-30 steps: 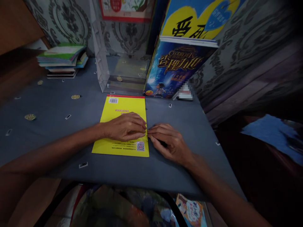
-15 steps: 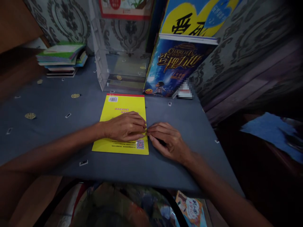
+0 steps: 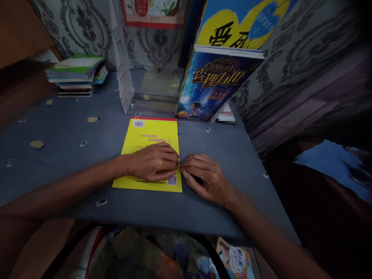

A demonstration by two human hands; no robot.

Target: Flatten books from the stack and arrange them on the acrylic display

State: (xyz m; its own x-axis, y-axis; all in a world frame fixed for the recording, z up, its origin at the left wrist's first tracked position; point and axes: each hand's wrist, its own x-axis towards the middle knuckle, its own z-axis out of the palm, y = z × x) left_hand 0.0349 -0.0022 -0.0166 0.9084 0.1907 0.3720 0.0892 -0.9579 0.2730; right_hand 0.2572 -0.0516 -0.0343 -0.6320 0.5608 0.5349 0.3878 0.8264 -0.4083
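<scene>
A yellow book (image 3: pixel 154 128) with a red strip along its far edge lies closed on the cloth-covered table, its barcode at the far left corner and its printing upside down to me. My left hand (image 3: pixel 154 161) rests across it, fingers bent and closed at the book's right edge. The left fingers partly cover a QR code near the close right corner. From the other side, my right hand (image 3: pixel 206 176) meets that same edge with its fingertips pinched together. Both sets of fingertips nearly touch, and the exact grip between them is partly hidden.
Behind the book stands a clear plastic rack (image 3: pixel 124 85). Right of it, a blue comic book (image 3: pixel 216 83) leans upright before a larger yellow-and-blue book (image 3: pixel 229 25). A stack of books (image 3: pixel 77 73) sits at the back left. The patterned grey tablecloth (image 3: pixel 64 155) covers the table.
Both hands have slid slightly toward me along the book's right edge. More of the print above my left hand shows, and more of the QR code is covered.
</scene>
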